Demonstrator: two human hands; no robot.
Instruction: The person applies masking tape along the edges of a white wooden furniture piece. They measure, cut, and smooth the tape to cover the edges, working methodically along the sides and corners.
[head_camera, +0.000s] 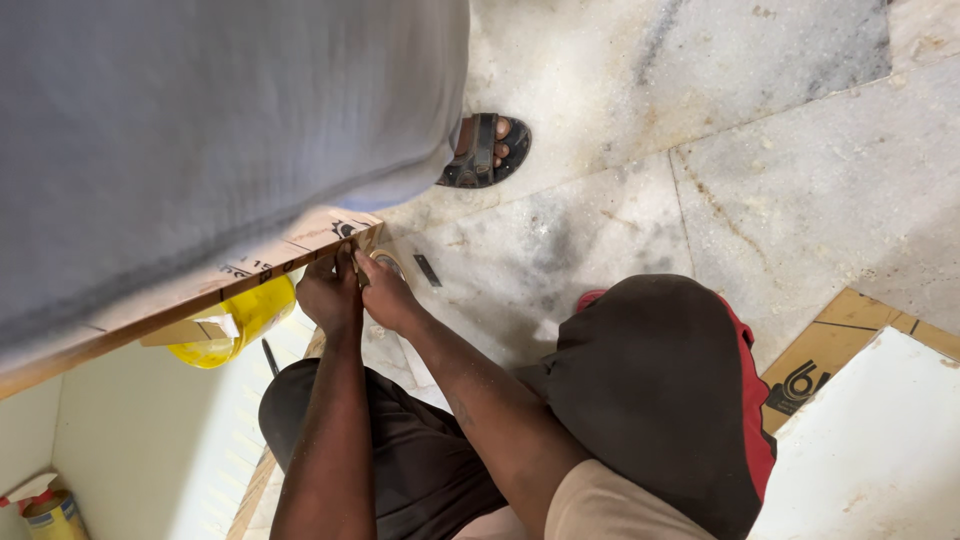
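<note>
Both hands meet at the corner of a plywood board, fingers pinched narrow. Left hand (328, 290) grips the board's edge from below, apparently steadying it. Right hand (385, 295) presses in from the side, fingertips closed on something small at the corner; too hidden to name.

Plywood board (240, 275): raw brown edge, thin and straight, dark printed marks on its face near the corner. It runs up-left from the hands, and most of it is covered by a co-worker's pale grey garment (200, 130), soft woven cloth, which hangs over it.

Just beyond the right hand: a roll-shaped ring (388, 262), partly hidden, probably tape, and a small flat dark strip (427, 270) lying on the floor.

Left of the hands, under the board: a yellow plastic container (240, 320), glossy, rounded.

Beyond the hands: a co-worker's foot in a black strap sandal (485, 152) on the marble floor (700, 200), polished grey-white slabs, veined, dusty.

Far right of the hands: a brown sheet with a black printed mark (815, 365), with a white panel (880, 450) overlapping it, flat, matte.

The person crouches; dark trousers, knee near the right forearm.
</note>
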